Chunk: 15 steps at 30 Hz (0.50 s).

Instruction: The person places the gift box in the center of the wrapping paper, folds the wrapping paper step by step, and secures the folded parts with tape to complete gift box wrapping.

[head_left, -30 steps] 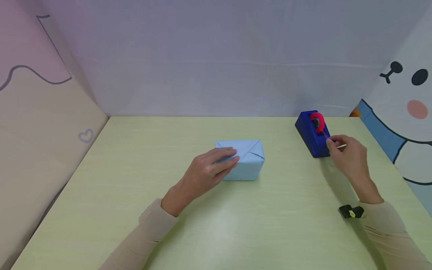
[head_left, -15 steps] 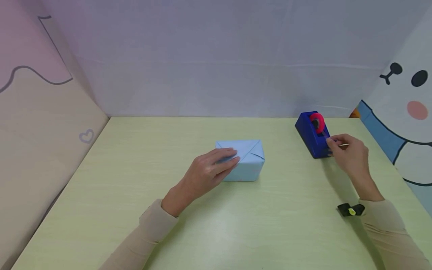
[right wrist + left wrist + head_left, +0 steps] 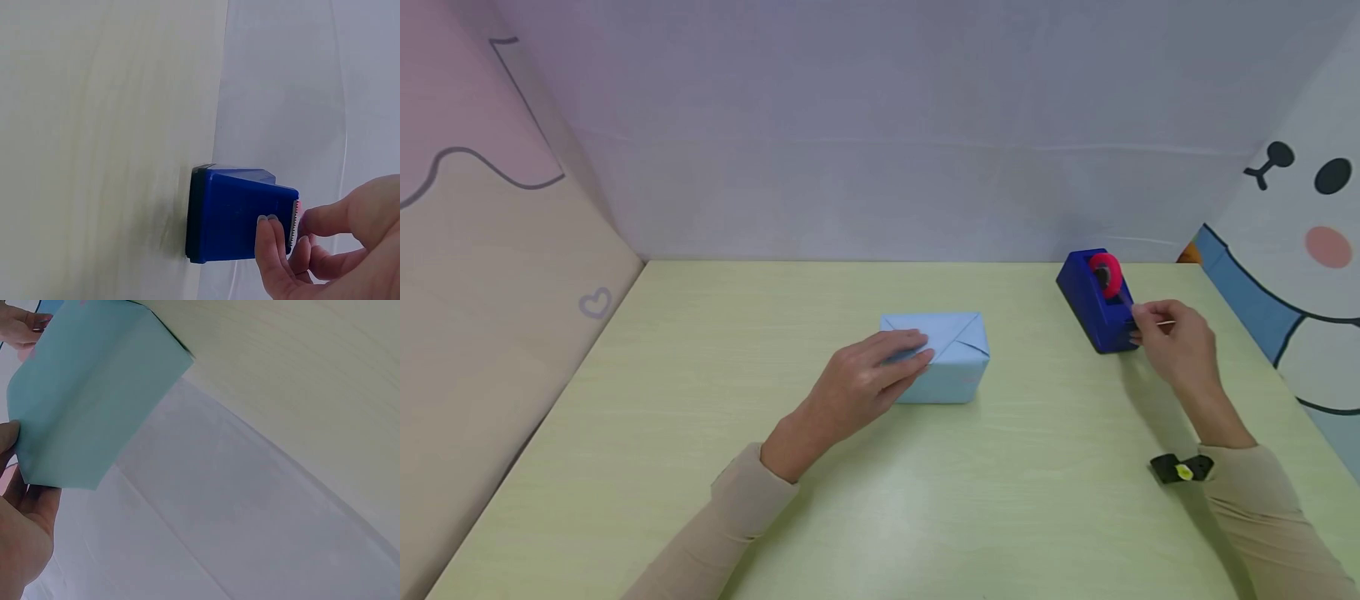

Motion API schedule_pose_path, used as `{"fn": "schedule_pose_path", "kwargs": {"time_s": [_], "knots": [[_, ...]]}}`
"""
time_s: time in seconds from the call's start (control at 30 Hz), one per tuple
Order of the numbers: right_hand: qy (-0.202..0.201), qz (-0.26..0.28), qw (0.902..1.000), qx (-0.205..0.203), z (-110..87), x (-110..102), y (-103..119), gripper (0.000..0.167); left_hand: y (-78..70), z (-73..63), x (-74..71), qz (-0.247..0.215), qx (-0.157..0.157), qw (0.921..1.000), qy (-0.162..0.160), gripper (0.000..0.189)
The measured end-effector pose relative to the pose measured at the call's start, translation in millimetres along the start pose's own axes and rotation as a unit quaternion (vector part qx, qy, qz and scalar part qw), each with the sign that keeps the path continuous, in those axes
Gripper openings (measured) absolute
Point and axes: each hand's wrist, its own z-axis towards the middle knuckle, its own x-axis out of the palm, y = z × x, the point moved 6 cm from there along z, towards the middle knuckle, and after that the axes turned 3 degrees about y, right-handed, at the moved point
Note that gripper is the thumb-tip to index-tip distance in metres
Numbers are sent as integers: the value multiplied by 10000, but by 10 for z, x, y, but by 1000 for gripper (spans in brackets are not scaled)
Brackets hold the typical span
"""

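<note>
A box wrapped in light blue paper (image 3: 951,379) sits on the table, its folded end facing up. My left hand (image 3: 867,379) holds it at its left side, fingers over the top; in the left wrist view the thumb and fingers are around the edge of the blue box (image 3: 100,400). To the right stands a blue tape dispenser (image 3: 1092,312) with a red-cored roll of tape (image 3: 1106,275). At its toothed cutter my right hand (image 3: 1180,343) pinches the tape's end between thumb and forefinger. Other fingers touch the front of the dispenser (image 3: 234,215) in the right wrist view.
The pale wooden table (image 3: 715,350) meets a light cloth backdrop (image 3: 850,167) behind. Printed cloth panels (image 3: 1322,250) border both sides. A black strap piece with a yellow spot (image 3: 1182,469) sits at the right cuff.
My right hand has shifted slightly at the dispenser's front, its thumb a little farther right. The left hand and the wrapped box stay in place.
</note>
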Motion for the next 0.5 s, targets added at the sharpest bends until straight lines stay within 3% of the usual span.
{"fn": "schedule_pose_path", "kwargs": {"time_s": [0.5], "knots": [[438,27,9985,338,-77,-8,-42,56,2,-1,3,-15,3,10000,-22,34]]}}
